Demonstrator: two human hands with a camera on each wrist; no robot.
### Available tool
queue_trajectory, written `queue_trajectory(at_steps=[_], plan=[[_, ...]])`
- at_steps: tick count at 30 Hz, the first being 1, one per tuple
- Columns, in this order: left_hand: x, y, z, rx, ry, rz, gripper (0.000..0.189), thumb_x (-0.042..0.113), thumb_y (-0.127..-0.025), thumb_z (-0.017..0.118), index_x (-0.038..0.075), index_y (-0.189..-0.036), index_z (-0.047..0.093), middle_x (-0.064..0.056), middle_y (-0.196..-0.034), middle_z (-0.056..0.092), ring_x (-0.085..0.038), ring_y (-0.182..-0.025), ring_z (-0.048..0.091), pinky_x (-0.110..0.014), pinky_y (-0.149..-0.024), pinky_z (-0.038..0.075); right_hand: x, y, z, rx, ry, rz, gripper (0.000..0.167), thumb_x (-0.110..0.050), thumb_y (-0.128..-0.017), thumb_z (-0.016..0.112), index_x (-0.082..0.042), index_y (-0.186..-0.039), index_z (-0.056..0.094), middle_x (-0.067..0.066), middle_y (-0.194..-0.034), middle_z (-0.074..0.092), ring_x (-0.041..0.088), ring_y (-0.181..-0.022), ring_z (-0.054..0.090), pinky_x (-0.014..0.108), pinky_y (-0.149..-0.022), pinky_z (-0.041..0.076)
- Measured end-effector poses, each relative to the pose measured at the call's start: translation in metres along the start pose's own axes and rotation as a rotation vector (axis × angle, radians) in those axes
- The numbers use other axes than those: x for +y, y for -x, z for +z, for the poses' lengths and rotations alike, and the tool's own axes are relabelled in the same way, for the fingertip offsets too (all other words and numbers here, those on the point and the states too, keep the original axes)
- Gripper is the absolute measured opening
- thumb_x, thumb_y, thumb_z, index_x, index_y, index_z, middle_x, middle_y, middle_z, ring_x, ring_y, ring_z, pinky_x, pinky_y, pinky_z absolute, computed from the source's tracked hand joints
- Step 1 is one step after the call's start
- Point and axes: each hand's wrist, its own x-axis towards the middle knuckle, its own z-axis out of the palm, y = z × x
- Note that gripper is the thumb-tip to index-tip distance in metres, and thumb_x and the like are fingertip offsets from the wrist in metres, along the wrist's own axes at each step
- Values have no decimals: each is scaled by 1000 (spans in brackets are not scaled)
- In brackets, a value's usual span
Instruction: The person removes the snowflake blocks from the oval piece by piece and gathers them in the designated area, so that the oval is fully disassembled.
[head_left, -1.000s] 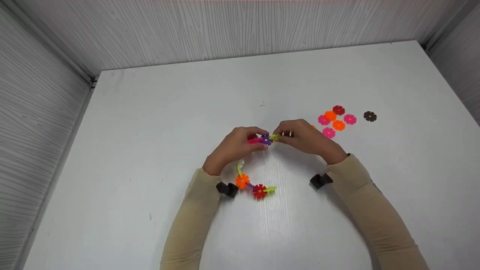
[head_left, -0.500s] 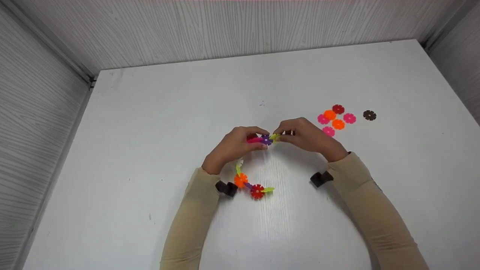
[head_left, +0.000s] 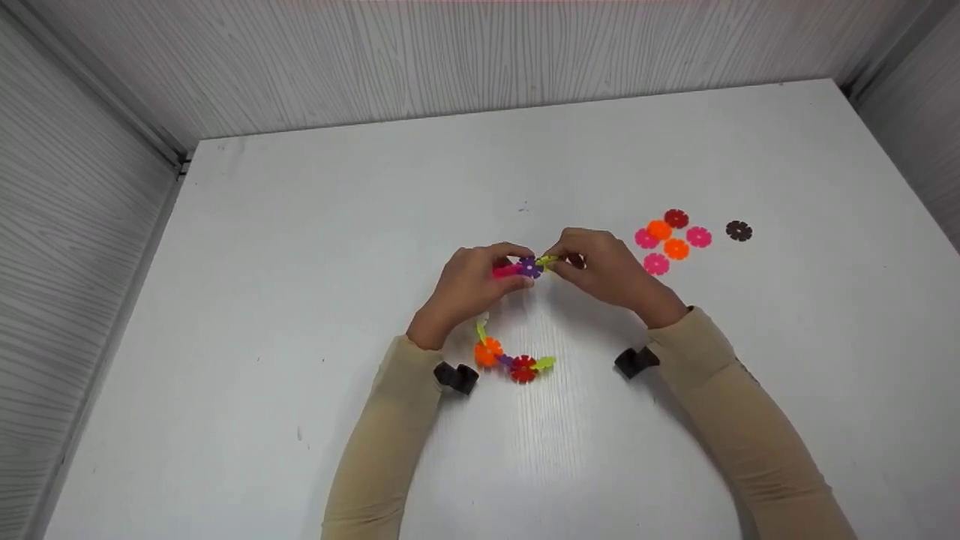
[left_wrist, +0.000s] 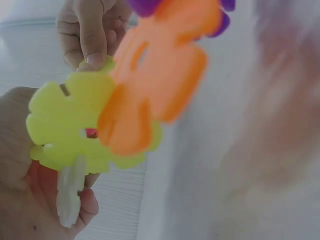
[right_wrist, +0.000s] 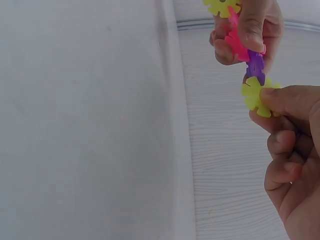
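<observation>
Both hands hold a chain of slotted, flower-shaped plastic discs up in front of the body. My left hand (head_left: 472, 285) grips its pink disc (right_wrist: 236, 42), with the purple disc (head_left: 530, 267) at the fingertips. Between thumb and finger, my right hand (head_left: 604, 262) pinches a yellow-green disc (right_wrist: 257, 97), whose edge meets the purple disc in the right wrist view. Below the left hand hangs the rest of the chain, with a white disc (left_wrist: 70, 192), a yellow disc (left_wrist: 65, 112), an orange disc (head_left: 488, 352) and a red disc (head_left: 523, 369). The left palm hides part of it.
Loose pink, orange and red discs (head_left: 676, 249) lie in a cluster on the white table (head_left: 337, 225), right of the hands. A dark brown disc (head_left: 739, 230) lies apart, farther right. Black wrist mounts (head_left: 456, 378) sit at both cuffs. A grained panel (head_left: 450, 60) borders the back.
Both hands have risen slightly toward the back of the table, with the chain between them. Its hanging end has swung a little to the right. Both grips remain the same.
</observation>
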Motion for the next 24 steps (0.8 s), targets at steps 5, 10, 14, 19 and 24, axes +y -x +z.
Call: queue_trajectory(at_steps=[5, 10, 14, 19, 24], plan=[[-2, 1, -3, -72, 113, 21, 39, 27, -86, 72, 17, -123, 66, -3, -114, 69, -17, -103, 64, -26, -92, 52, -1, 1, -3, -47, -96, 6, 12, -4, -90, 65, -1, -98, 73, 10, -79, 60, 15, -67, 46, 17, -62, 40], [-4, 0, -4, -143, 191, 110, 38, 23, -88, 70, 12, -123, 65, -7, -114, 70, -18, -100, 66, -28, -92, 52, 0, 4, -10, -108, -157, 46, 15, -5, -91, 64, -1, -101, 74, 11, -80, 60, 17, -67, 45, 16, -63, 40], [-5, 0, -4, -177, 167, 140, 38, 24, -89, 69, 13, -125, 64, -6, -116, 69, -18, -102, 63, -30, -100, 46, 3, 5, -12, -154, -177, 70, 16, -6, -92, 63, -2, -103, 73, 11, -84, 62, 16, -70, 47, 16, -65, 42], [-6, 0, -6, -202, 170, 181, 39, 24, -90, 68, 12, -126, 63, -7, -119, 68, -20, -101, 61, -32, -96, 49, 4, 4, -14, -188, -198, 58, 17, -5, -92, 62, -1, -105, 72, 12, -85, 61, 16, -71, 47, 16, -65, 42], [-7, 1, -6, -154, 164, 163, 38, 25, -89, 69, 14, -125, 64, -5, -117, 69, -19, -102, 61, -29, -96, 49, 3, 3, -13, -151, -197, 50, 17, -5, -92, 62, -1, -104, 73, 12, -84, 61, 15, -68, 45, 17, -64, 39]])
